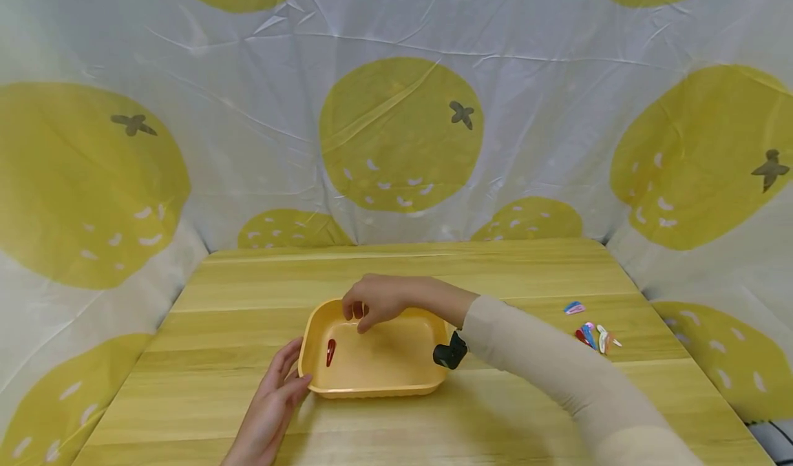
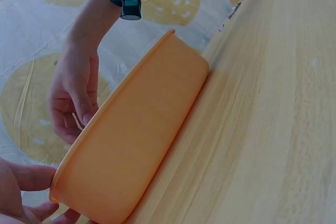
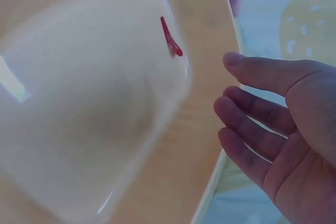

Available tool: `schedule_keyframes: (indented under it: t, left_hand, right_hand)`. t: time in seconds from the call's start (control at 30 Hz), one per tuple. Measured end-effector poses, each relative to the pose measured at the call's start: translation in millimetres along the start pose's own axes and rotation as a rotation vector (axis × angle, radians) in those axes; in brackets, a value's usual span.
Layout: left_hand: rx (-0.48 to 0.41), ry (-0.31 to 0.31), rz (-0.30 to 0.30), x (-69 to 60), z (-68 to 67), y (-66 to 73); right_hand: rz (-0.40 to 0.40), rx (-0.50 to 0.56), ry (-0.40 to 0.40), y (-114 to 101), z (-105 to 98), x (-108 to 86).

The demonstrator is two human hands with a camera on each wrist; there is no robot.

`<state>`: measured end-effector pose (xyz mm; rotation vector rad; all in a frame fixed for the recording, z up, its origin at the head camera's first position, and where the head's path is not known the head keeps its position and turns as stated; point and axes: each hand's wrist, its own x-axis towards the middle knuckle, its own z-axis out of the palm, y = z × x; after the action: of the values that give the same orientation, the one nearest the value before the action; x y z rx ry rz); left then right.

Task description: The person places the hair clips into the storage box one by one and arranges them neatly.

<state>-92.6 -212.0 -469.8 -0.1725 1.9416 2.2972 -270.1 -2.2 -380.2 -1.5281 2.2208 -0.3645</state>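
A yellow basin [image 1: 372, 390] stands on the table, with one red hair clip [image 1: 331, 352] lying inside near its left side; the clip [image 3: 170, 38] also shows in the right wrist view. My left hand [image 1: 269, 397] holds the basin's left end, thumb at the near corner of the rim and fingers along the outer wall. My right hand [image 1: 381, 297] is over the basin's far left part, its fingers loosely bent. In the right wrist view that hand [image 3: 283, 124] has nothing between thumb and fingers.
Several hair clips [image 1: 591, 339] lie in a group to the right on the wooden table [image 1: 248, 287], and a blue and pink pair [image 1: 574, 308] lies just beyond. A patterned cloth [image 1: 533, 129] hangs behind and at both sides.
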Motion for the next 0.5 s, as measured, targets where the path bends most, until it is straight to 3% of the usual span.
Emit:
schedule_keyframes:
  t: [0.5]
  left_hand:
    - [0.007,0.007,-0.003,-1.2,-0.4,-0.9]
  right_hand:
    - [0.033,0.017,0.041,11.1,-10.0,-46.9]
